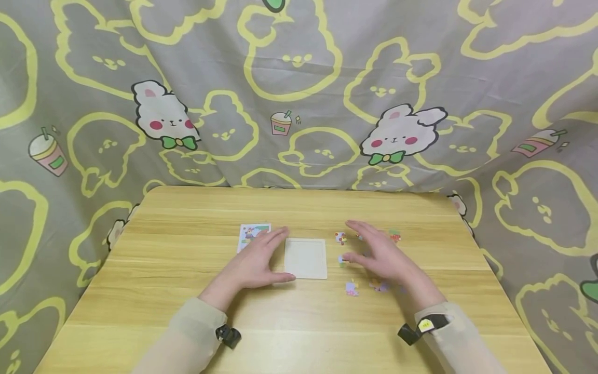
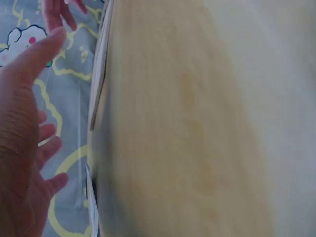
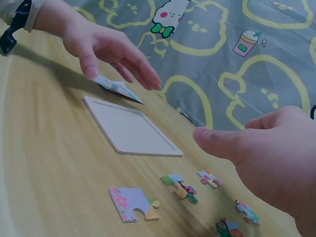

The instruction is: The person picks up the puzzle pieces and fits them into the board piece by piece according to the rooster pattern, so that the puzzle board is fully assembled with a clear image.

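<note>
One spread left hand [image 1: 254,262] hovers beside a white square tray [image 1: 306,259], and an equally spread right hand [image 1: 384,255] above flat, multicoloured jigsaw pieces [image 3: 129,200] that lie on the pale wooden table [image 1: 289,332], probably light, stiff and best pinched edgewise.

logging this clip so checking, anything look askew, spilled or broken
Nothing stands out: no spill or damage shows. The white tray lies flat, the picture card is to its left, and loose puzzle pieces are spread to its right. In the head view, the left hand partly hides the card and the right hand some pieces.
</note>
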The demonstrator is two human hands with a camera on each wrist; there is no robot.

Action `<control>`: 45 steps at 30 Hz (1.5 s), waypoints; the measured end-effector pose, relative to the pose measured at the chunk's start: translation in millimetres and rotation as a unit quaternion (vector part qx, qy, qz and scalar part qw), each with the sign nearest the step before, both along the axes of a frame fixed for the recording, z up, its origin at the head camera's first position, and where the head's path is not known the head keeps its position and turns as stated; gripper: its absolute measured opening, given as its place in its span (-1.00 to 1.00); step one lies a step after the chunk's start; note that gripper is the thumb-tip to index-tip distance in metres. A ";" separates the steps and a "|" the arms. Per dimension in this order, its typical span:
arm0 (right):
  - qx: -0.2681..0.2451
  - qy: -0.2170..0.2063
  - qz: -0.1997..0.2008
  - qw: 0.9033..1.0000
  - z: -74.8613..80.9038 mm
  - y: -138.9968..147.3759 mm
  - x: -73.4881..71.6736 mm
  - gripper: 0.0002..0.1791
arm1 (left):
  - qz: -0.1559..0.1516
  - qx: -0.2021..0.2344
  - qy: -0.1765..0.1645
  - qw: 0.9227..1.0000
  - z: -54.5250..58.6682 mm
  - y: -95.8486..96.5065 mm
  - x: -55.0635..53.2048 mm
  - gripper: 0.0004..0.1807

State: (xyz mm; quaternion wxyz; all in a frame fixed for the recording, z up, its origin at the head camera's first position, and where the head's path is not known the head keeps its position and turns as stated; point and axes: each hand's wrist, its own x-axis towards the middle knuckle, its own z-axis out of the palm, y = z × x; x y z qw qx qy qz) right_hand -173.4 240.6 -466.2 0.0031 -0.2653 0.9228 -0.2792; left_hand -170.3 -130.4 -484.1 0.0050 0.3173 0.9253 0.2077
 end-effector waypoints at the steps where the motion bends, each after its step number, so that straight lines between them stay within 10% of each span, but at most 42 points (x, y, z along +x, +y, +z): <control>1: -0.001 -0.005 0.000 1.000 -0.9 0.0 -1.8 -0.06 | -0.003 -0.004 -0.006 1.000 0.6 1.4 -0.7 0.30; 13: -0.028 -0.057 0.009 0.998 -7.0 -1.7 -20.3 -0.19 | -0.016 -0.013 -0.077 0.997 7.4 11.7 -10.2 0.25; 45: 0.007 -0.027 0.004 1.000 -31.0 -8.8 -45.7 -0.48 | -0.004 -0.091 -0.087 0.992 -6.7 16.3 -12.2 0.29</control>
